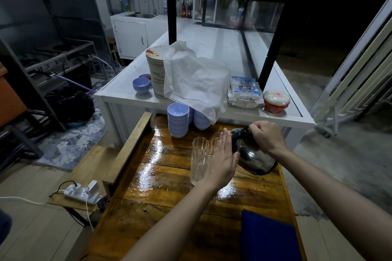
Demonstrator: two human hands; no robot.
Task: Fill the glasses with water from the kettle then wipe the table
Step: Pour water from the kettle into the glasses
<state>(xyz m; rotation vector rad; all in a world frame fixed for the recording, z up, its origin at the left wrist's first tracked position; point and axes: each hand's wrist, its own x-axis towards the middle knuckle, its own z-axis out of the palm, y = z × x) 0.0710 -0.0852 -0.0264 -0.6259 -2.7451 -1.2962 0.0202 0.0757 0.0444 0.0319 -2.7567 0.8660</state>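
Nearest the camera, a folded blue cloth (269,237) lies on the varnished wooden table (161,207), near edge, right side. Soft, light; I'd pinch it anywhere when wiping comes due. Not touched yet.

Mid-table: left hand (220,162) open flat, fingers straight and together, palm pressed against the side of the kettle (252,158). It grips nothing, only steadies. Just beside it, on its left, stand the clear ribbed glasses (199,160), at least two, perhaps a third behind the fingers; I cannot tell. No water level readable in them.

Right hand (265,135) is clenched at the top of the kettle, on the dark handle or lid area; exactly which part, I cannot tell. The kettle is tipped toward the glasses, its base rim lifted on the right.

Handling judgement: steel body is smooth and likely slippery, and heavy if full, so weight should be carried at the handle, not the wall. Glasses are tall, narrow, fragile, easy to topple on that glossy top; hold low on the body if steadying.

Tabletop shines strongly; wet or merely lacquered, unclear.

Beyond: stacks of lilac bowls (178,119) at the table's far end, then a white counter (118,95) carrying a plate stack (156,72) under a white cloth (195,78).
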